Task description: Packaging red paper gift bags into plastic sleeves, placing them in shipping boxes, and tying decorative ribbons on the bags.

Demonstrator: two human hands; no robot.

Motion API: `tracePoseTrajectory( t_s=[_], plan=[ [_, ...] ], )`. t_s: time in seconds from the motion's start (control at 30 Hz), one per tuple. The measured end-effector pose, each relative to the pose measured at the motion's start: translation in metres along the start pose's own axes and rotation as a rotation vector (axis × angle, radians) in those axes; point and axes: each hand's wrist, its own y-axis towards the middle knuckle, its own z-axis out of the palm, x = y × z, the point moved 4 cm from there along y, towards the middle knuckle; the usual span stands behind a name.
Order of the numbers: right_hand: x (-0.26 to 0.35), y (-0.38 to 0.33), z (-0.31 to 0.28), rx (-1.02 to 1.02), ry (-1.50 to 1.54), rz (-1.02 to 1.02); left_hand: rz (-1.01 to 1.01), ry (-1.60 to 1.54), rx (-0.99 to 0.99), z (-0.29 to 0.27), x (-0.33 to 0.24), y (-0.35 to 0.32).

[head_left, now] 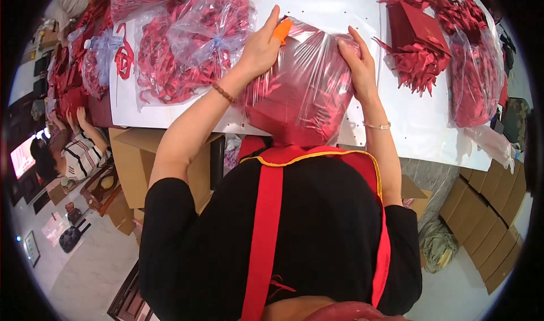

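Observation:
A clear plastic bag (pixel 309 77) packed with dark red pieces lies at the near edge of the white table, close against my apron. My left hand (pixel 263 49) grips its upper left side, and an orange finger cover (pixel 281 30) shows on the thumb side. On the opposite side, my right hand (pixel 361 66) holds the bag's upper right corner between thumb and fingers. Creases run down the stretched film between both hands. The fingers beneath the bag are hidden.
Tied clear bags of red ribbon-like pieces (pixel 212 43) lie left on the white table (pixel 351 3). Dark red folded items with ribbon tufts (pixel 416 43) and another filled bag (pixel 476 83) are at right. Cardboard boxes (pixel 481 213) stand lower right. Another person (pixel 85 151) works far left.

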Motion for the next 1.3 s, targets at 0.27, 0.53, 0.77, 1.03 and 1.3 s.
tracePoseTrajectory(
  t_s=[0.27, 0.53, 0.77, 1.03, 1.3],
  plan=[
    [-0.009, 0.006, -0.002, 0.016, -0.032, 0.078, -0.318, -0.415, 0.284, -0.01, -0.003, 0.025],
    [-0.002, 0.009, 0.004, -0.037, -0.24, -0.028, 0.109, -0.165, -0.049, 0.006, 0.005, 0.04],
    [-0.009, 0.02, -0.002, -0.121, -0.311, -0.149, -0.067, -0.501, 0.206, 0.012, 0.014, 0.056],
    [0.012, -0.035, 0.006, -0.106, -0.588, -0.108, 0.127, -0.236, 0.066, -0.012, 0.01, 0.02],
    [0.001, -0.034, 0.017, -0.031, -0.447, -0.108, 0.034, -0.258, 0.116, 0.007, -0.006, -0.008]
  ],
)
